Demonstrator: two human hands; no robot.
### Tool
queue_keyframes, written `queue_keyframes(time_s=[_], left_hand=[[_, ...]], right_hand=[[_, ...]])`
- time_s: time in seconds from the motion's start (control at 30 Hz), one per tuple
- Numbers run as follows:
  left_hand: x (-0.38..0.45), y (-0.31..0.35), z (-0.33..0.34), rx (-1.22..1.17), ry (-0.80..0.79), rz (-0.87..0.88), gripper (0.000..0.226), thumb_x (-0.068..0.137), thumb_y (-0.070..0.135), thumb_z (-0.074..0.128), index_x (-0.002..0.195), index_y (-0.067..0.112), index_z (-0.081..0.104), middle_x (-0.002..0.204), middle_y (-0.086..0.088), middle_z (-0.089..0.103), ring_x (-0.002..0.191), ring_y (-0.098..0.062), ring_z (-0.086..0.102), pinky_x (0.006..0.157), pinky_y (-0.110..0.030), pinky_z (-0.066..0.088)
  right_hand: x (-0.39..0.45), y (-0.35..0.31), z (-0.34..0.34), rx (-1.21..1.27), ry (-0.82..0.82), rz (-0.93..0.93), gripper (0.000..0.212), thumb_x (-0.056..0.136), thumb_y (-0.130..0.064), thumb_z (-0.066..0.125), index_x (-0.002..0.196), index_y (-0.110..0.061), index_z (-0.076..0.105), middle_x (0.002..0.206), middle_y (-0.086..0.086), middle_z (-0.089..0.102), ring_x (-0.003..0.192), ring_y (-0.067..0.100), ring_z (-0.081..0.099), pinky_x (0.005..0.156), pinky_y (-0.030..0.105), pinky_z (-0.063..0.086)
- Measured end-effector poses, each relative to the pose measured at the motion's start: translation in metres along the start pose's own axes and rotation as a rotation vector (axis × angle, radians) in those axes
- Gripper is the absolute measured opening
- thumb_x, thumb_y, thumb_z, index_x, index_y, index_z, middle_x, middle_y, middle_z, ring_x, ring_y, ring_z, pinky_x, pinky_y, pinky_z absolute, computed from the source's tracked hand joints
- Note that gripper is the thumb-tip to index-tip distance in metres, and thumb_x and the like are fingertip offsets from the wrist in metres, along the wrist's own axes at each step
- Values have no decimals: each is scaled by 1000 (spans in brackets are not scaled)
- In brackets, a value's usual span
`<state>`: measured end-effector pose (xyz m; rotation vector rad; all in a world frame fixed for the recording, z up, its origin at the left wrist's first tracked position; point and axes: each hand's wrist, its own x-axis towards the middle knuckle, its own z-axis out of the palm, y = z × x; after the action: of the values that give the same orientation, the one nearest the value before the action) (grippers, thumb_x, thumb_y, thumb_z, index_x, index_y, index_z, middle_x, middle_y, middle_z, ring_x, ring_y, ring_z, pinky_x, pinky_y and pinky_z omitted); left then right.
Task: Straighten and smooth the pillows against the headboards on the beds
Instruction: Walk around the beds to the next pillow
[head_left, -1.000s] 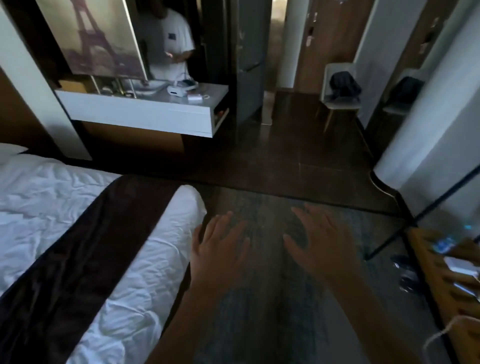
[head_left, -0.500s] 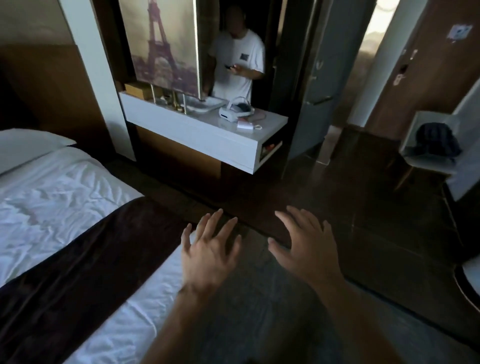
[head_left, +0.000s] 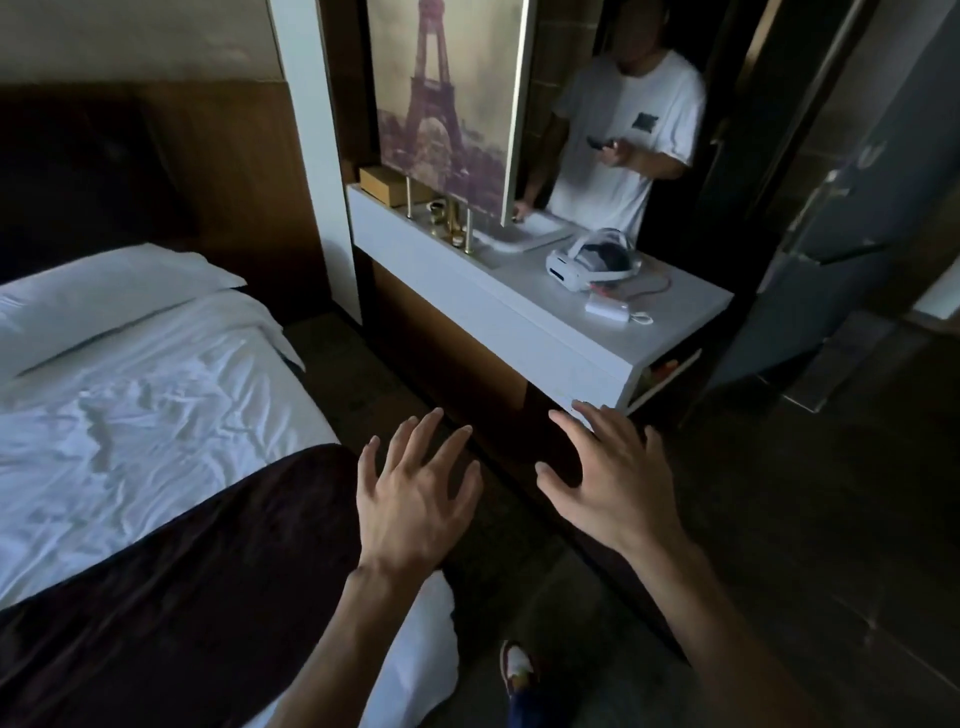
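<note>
We see both hands stretched forward in the lower middle of the frame, palms down and fingers spread, grasping nothing. The left hand (head_left: 415, 499) hangs over the edge of the dark runner (head_left: 182, 587) that crosses the bed (head_left: 130, 415), and the right hand (head_left: 610, 486) is held just beside it, over the dark floor (head_left: 810, 545) below the corner of the white counter (head_left: 524, 322).

At the left of the frame, 1 white pillow (head_left: 98, 296) lies at the head of the bed against the dark headboard (head_left: 78, 176), well apart from both hands. The sheet between pillow and runner is wrinkled.

On the counter sit a white headset (head_left: 589, 260) and a small white box with a cable (head_left: 608, 310). Above them hangs a tower picture (head_left: 447, 98), and at the upper right a person in a white shirt (head_left: 618, 135) stands holding a phone.
</note>
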<state>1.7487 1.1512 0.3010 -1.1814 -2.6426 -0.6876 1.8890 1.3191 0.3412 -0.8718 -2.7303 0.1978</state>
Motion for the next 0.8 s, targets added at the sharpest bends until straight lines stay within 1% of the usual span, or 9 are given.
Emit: queue_keyframes(time_s=[0.07,0.17,0.3,0.4,0.47,0.57,0.7,0.8], left_hand=[[49,-3,21,22,19,-47,51,95,61,32,141,44,46,159,8,37,150,-16,30,120,-57,27],[122,-8,46,57,50,-133,52,94,63,30,140,44,47,158,9,39,148,-15,33,118,-56,31],[204,-22,58,85,67,-256,55,93,64,28,141,44,47,159,8,39,148,-15,33,121,-55,27],[257,-46,63,105,82,-343,55,94,64,28,142,45,45,160,9,36,149,-14,31,122,-53,23],[296,-67,67,106,100,-399,54,94,64,29,143,45,43,161,10,34,149,-13,31,123,-53,23],[350,-107,78,139,123,-461,53,94,63,30,143,46,43,161,10,33,149,-13,30,122,-55,24],[423,-180,92,182,183,-562,51,94,62,32,141,45,45,157,9,39,147,-14,33,120,-56,26],[479,-238,97,198,212,-630,52,93,62,30,139,44,48,155,9,42,146,-15,36,119,-56,27]], right_hand=[[61,16,12,-1,-13,-50,63,84,-66,44,142,-41,42,156,-13,41,148,16,32,116,65,28],[153,32,26,21,-47,-136,63,85,-66,44,142,-41,41,158,-12,38,149,17,31,119,64,23],[267,34,38,48,-99,-231,65,84,-68,41,144,-42,39,160,-13,35,150,17,28,121,64,19],[340,23,54,84,-128,-296,67,83,-70,37,145,-44,38,162,-15,31,152,15,25,122,63,15],[393,12,68,103,-142,-348,67,84,-71,39,145,-45,37,162,-15,30,152,14,23,123,63,14],[471,-12,100,106,-157,-424,66,85,-70,43,145,-44,38,162,-16,30,152,13,23,123,63,15],[577,-66,151,136,-176,-534,65,85,-69,46,145,-43,38,161,-15,31,151,15,26,121,64,17],[657,-115,185,146,-222,-610,65,85,-70,46,144,-45,36,161,-15,31,151,15,26,120,65,18]])
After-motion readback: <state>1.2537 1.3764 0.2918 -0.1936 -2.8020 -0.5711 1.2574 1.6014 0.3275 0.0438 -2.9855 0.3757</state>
